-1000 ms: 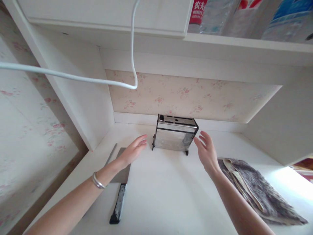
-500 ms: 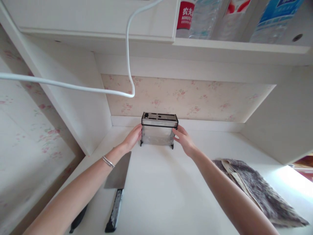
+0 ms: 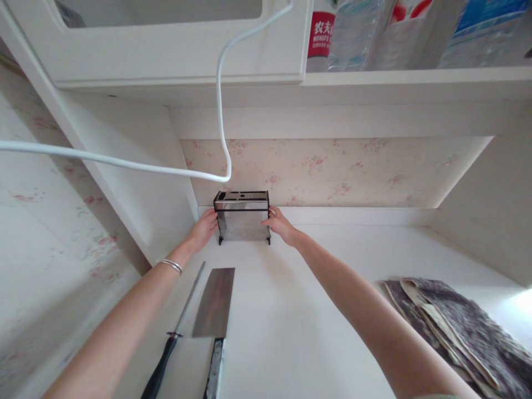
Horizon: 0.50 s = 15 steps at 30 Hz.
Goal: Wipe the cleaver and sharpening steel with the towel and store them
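Observation:
A knife holder [image 3: 243, 224] with a slotted metal top, black edges and pale see-through sides stands upright at the back of the white counter. My left hand [image 3: 204, 228] is closed against its left side, the fingertips partly hidden behind it. On the opposite side my right hand [image 3: 280, 224] grips the right edge, thumb on the front. Nearer to me lies a cleaver [image 3: 214, 310] with a wide blade and a worn dark handle. Left of the cleaver is a sharpening steel [image 3: 170, 341] with a black handle.
A folded grey-brown furry cloth [image 3: 461, 332] lies at the right. Above hangs a white cabinet [image 3: 178, 55], with bottles [image 3: 322, 33] on the open shelf beside it. A white cable [image 3: 137, 164] loops across the upper left. A side panel [image 3: 137, 144] bounds the counter at left.
The knife holder has shifted left along the back wall, both hands moving with it. The view has also moved, and the sharpening steel shows more fully.

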Each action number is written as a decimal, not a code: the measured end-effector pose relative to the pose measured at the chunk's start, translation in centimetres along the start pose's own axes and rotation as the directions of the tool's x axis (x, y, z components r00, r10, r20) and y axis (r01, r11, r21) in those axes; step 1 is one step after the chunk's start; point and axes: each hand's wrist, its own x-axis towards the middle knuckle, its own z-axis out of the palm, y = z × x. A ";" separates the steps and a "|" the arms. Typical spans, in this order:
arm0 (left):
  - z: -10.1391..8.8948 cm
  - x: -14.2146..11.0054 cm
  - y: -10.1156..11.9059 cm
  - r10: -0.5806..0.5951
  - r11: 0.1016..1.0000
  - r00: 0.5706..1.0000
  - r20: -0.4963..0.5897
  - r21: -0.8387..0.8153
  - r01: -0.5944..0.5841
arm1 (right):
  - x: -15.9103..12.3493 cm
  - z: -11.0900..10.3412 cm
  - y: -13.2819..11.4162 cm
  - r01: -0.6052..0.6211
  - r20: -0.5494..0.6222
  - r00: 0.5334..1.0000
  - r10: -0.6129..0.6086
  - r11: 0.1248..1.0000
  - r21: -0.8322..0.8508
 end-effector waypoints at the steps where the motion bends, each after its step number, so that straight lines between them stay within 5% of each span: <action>1: -0.2 0.3 0.1 0.001 1.000 1.000 -0.007 0.000 -0.001 | 0.4 0.2 0.1 -0.001 -0.001 1.000 0.001 1.000 -0.002; 15: -2.0 2.2 -0.2 0.000 0.994 0.999 -0.054 0.107 0.006 | 1.9 1.1 0.5 0.017 0.063 0.998 -0.007 0.989 -0.149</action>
